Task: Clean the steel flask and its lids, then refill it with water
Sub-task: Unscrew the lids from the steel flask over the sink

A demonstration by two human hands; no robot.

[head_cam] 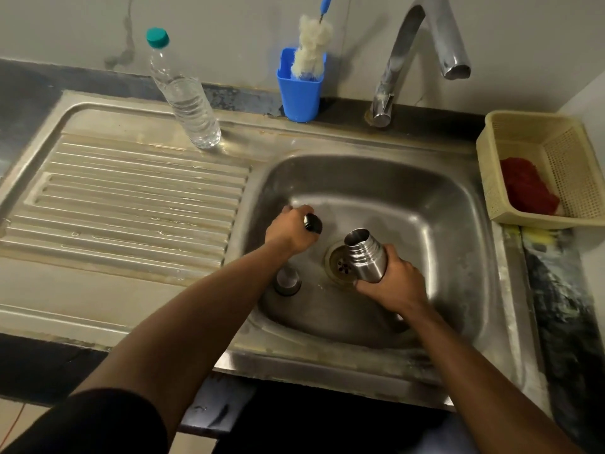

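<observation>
The steel flask [366, 254] is open at the top and tilts to the left above the drain [340, 265] of the sink basin [425, 204]. My right hand [391, 279] grips its lower body. My left hand [289, 230] holds a small black inner lid [312, 223] over the left part of the basin. A steel outer lid [288, 280] rests upside on the basin floor, just below my left wrist. A clear plastic water bottle [183, 93] with a teal cap stands on the drainboard at the back.
A blue cup [299, 93] holding a white bottle brush [311, 47] stands behind the basin. The chrome tap [422, 54] arches over the back right. A cream plastic basket [537, 165] with a red cloth [527, 188] sits on the right. The ribbed drainboard [131, 198] lies to the left.
</observation>
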